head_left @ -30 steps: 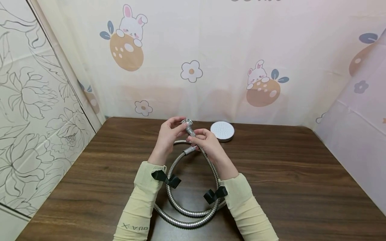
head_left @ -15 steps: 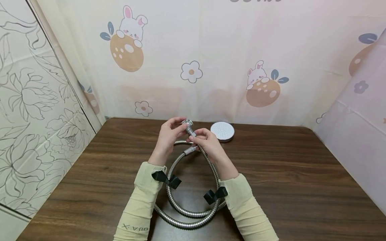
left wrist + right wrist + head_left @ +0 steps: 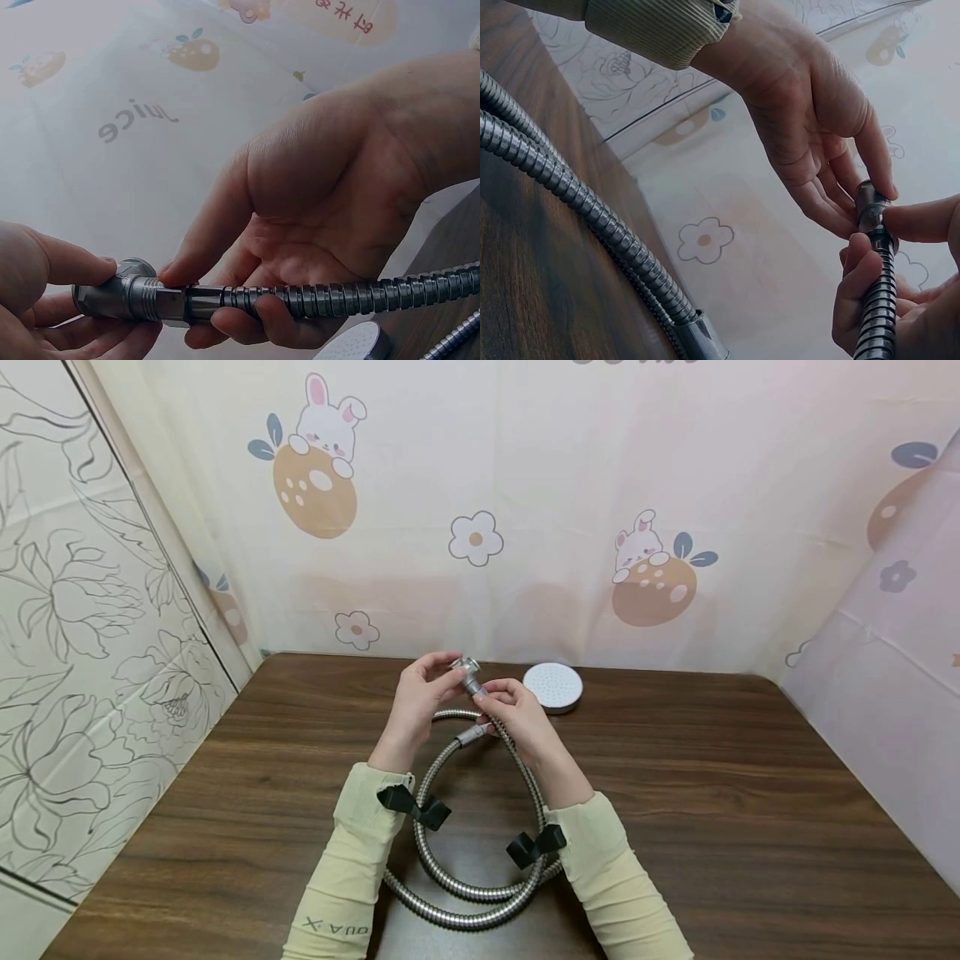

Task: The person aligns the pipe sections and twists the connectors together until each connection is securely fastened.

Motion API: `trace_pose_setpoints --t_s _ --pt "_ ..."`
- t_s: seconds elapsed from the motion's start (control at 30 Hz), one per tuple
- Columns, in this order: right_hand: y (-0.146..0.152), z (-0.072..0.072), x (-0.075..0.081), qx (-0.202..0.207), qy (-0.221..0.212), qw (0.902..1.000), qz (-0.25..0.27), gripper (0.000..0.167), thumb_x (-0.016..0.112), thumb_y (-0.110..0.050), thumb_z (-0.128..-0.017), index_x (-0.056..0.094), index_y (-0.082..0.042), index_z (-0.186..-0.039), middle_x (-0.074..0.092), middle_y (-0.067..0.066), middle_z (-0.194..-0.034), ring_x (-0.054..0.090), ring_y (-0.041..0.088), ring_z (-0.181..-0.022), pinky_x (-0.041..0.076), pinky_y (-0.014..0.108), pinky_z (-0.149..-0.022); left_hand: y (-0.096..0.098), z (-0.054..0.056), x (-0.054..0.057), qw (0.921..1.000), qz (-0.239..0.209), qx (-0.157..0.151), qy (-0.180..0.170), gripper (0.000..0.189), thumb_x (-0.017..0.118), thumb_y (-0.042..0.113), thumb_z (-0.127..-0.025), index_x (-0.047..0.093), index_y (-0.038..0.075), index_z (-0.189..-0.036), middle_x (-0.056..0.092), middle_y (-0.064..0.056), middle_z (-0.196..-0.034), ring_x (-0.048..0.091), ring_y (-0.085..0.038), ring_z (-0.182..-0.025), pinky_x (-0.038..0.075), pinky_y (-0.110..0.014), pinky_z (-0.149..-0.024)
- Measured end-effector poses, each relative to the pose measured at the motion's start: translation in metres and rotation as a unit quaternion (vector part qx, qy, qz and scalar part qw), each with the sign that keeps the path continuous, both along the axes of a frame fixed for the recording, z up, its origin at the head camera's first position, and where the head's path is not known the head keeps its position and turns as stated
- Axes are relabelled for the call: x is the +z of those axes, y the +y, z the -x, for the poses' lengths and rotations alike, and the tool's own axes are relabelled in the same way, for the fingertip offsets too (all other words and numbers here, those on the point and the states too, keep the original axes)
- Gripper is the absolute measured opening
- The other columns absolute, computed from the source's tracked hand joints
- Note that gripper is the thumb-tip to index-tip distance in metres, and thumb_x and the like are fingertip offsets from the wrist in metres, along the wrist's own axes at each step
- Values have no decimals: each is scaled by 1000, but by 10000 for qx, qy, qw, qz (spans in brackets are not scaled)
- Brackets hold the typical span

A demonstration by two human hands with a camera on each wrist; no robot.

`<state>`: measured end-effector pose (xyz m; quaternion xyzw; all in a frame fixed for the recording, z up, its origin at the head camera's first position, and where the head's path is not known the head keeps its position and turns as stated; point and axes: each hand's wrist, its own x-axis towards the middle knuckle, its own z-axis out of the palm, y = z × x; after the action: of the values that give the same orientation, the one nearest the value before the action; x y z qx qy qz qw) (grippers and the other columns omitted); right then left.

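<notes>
In the head view my left hand (image 3: 416, 702) pinches a chrome angled pipe fitting (image 3: 468, 667) with thumb and fingers, above the far middle of the table. My right hand (image 3: 521, 718) holds the end of a ribbed metal shower hose (image 3: 534, 781). Thumb and fingers of that hand close around the hose's end nut (image 3: 177, 304), which butts against the fitting's threaded collar (image 3: 150, 298) in the left wrist view. Some thread shows beside the nut. The hose's other end, a smooth metal sleeve (image 3: 472, 735), hangs close below my right fingers.
A round white shower head (image 3: 553, 687) lies face up beyond my right hand, near the back edge. The rest of the hose (image 3: 465, 920) loops between my forearms on the dark wooden table (image 3: 750, 793). Printed curtains stand behind and at the sides.
My right thumb and fingers have shifted slightly up along the hose end, and the thumb now covers more of the nut. The left hand and fitting stay nearly still.
</notes>
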<state>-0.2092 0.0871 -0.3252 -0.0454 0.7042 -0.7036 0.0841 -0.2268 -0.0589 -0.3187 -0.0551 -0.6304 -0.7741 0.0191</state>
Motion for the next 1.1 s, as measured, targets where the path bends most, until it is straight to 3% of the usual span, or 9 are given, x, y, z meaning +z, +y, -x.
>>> trace_pose_setpoints --t_s 0.3,0.67,0.87,1.1 --pt "0 0 1 48 -28 9999 94 29 53 -14 -90 44 2 -113 64 5 -85 58 10 -64 45 21 -59 0 0 1 10000 73 50 -19 31 59 4 -86 55 -3 -116 56 -13 -107 59 -16 -91 51 -27 -79" --pt "1 0 0 66 36 9998 -181 36 60 -9 -86 43 2 -115 62 9 -90 59 12 -71 46 24 -61 1 1 1 10000 -3 18 -34 31 59 4 -86 55 -4 -116 55 -13 -108 58 -18 -92 51 -28 -80" --pt "1 0 -1 73 47 9999 -122 29 60 -10 -86 45 0 -109 63 0 -80 60 14 -70 46 25 -61 0 0 1 10000 43 3 -38 33 58 4 -87 53 -6 -118 54 -14 -109 58 -19 -94 51 -28 -80" --pt "1 -1 0 57 141 9998 -104 30 60 -10 -87 46 2 -110 57 2 -86 61 15 -70 46 27 -63 0 -1 2 10000 -14 -1 -33 31 58 3 -86 54 -5 -116 54 -14 -110 58 -20 -95 51 -28 -80"
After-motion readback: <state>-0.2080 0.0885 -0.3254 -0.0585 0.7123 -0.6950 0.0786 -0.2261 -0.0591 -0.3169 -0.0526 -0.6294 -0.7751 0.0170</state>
